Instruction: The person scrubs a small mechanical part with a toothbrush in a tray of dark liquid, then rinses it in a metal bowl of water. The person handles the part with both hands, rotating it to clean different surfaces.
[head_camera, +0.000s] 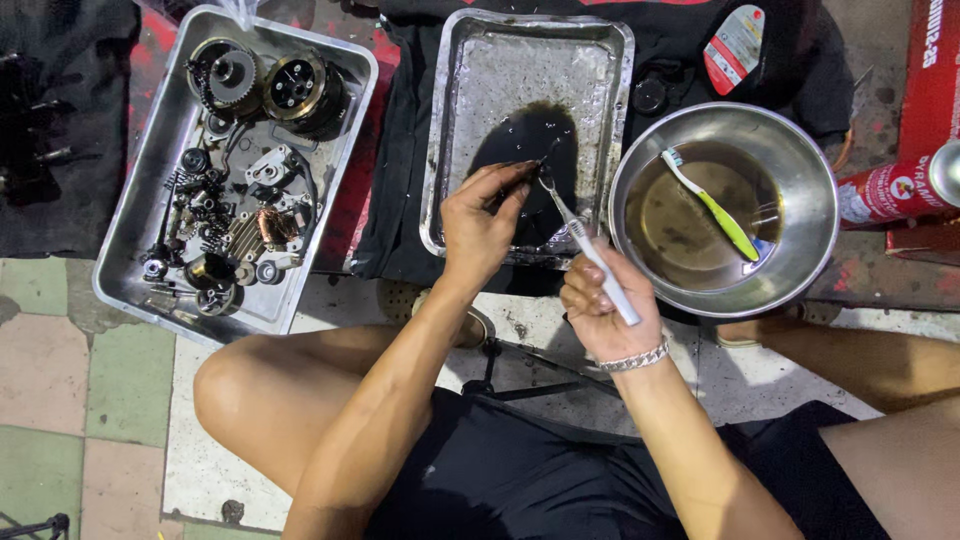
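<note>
The person sits on the floor, bare knees to either side of the middle tray (600, 60), a shallow metal pan with a pool of dark oily liquid. Over its near edge the right hand (605, 300) is closed around the handle of a white toothbrush (590, 255), whose head points toward the left hand (480, 225). That hand's fingertips are pinched on a small dark part (525, 175) just above the liquid; the part is too small to make out.

There are two metal trays. The one left of the middle tray (135, 215) holds many greasy engine parts, gears and springs. Right of the middle tray stands one round steel bowl (800, 160) of brownish liquid with a second toothbrush (715, 205), green and white, lying in it.

Beyond the bowl lies a red and white oval label (735, 45) on black cloth; right of the bowl lies a red can (890, 190), by a red box (935, 70).
</note>
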